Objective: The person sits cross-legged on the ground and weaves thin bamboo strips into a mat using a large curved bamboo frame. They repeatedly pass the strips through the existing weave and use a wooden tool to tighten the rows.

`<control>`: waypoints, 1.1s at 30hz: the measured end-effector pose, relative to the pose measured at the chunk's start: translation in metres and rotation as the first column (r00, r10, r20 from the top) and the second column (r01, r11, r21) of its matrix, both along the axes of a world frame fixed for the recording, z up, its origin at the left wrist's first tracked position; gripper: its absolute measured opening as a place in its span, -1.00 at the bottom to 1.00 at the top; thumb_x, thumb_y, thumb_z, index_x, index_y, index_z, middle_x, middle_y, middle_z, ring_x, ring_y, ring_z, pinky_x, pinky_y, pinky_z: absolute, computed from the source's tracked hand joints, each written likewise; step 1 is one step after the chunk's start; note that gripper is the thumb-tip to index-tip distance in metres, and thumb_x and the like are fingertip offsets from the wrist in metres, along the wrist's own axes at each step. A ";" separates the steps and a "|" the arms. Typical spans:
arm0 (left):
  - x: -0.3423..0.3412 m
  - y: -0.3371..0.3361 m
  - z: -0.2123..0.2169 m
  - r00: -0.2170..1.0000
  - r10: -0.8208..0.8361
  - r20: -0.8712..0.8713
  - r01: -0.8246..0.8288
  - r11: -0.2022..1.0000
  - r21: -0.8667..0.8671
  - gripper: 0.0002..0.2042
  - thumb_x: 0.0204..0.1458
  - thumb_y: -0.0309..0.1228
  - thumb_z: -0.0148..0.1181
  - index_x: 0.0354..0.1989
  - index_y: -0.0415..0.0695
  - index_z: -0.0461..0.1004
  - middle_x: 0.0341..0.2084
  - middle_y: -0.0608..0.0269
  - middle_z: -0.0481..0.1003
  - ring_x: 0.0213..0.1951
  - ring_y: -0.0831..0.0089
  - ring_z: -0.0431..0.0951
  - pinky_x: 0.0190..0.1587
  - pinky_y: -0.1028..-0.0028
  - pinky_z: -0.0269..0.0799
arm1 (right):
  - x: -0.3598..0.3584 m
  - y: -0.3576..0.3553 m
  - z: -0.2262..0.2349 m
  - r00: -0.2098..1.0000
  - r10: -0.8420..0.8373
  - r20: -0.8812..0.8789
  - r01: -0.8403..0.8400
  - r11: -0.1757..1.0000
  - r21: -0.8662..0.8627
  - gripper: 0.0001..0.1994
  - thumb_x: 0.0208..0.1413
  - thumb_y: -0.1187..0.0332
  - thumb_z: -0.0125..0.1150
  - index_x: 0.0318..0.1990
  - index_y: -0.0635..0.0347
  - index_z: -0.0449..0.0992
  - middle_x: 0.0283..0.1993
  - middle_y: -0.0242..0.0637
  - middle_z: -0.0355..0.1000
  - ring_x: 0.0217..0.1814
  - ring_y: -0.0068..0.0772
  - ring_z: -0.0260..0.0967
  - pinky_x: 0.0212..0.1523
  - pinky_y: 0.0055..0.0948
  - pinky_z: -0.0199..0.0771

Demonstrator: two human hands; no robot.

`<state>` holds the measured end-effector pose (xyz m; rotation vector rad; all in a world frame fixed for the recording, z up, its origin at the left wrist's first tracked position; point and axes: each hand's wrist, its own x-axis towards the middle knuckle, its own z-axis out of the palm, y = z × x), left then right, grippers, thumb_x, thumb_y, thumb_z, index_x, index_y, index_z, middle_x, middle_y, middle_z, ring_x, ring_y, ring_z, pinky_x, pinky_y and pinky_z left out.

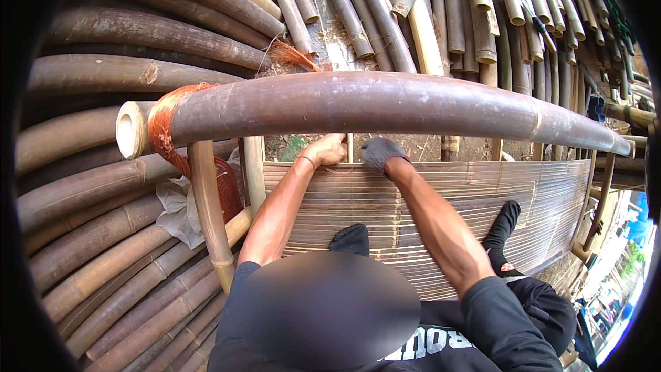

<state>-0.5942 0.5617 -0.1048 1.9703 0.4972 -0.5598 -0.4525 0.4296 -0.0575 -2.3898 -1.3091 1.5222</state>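
A panel of thin split bamboo slats lies in front of me, below a thick bamboo pole. My left hand, bare with a thin band at the wrist, is closed at the panel's far edge. Its fingertips are beside a narrow upright bamboo strip, and what they hold is hidden. Just right of the strip, my right hand in a grey glove is at the same edge. The glove is smeared and its fingers turn away from view, so its grip does not show.
The thick bamboo pole crosses above my hands, orange twine wrapped round its left end. A bamboo post supports it. Bamboo poles are stacked at left; cut lengths lie beyond. My dark-covered feet rest on the panel.
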 end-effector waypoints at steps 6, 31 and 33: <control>-0.020 -0.001 0.043 0.939 0.256 0.232 -0.294 0.944 0.149 -0.60 0.03 -0.23 0.26 0.00 -0.19 0.55 -0.18 -0.01 0.61 -0.16 0.16 0.55 -0.06 0.28 0.43 | 0.003 0.000 0.005 0.981 0.074 0.178 -0.115 0.965 0.237 -0.64 0.14 0.15 0.07 -0.04 0.14 0.60 0.07 0.07 0.51 0.09 0.08 0.47 0.08 -0.03 0.45; -0.037 -0.028 0.101 0.787 0.609 0.098 -0.597 0.792 -0.127 -0.72 0.18 -0.34 0.14 -0.05 -0.25 0.55 -0.23 0.19 0.62 -0.38 0.45 0.53 -0.29 0.41 0.49 | 0.184 -0.486 0.279 0.718 0.668 0.195 -0.410 0.633 -0.657 -0.90 -0.16 0.35 0.19 -0.57 0.01 0.63 -0.47 -0.24 0.56 -0.40 -0.07 0.53 -0.38 -0.13 0.49; -0.040 -0.041 0.092 0.877 0.361 0.316 -0.454 0.838 0.303 -0.72 0.15 -0.31 0.17 -0.04 -0.17 0.57 -0.19 0.23 0.59 -0.19 0.32 0.53 -0.10 0.27 0.47 | 0.213 -0.587 0.326 0.800 0.594 0.080 -0.137 0.311 -0.940 -0.80 0.00 0.31 0.12 -0.37 0.07 0.68 -0.25 -0.14 0.62 -0.21 -0.07 0.61 -0.20 -0.16 0.59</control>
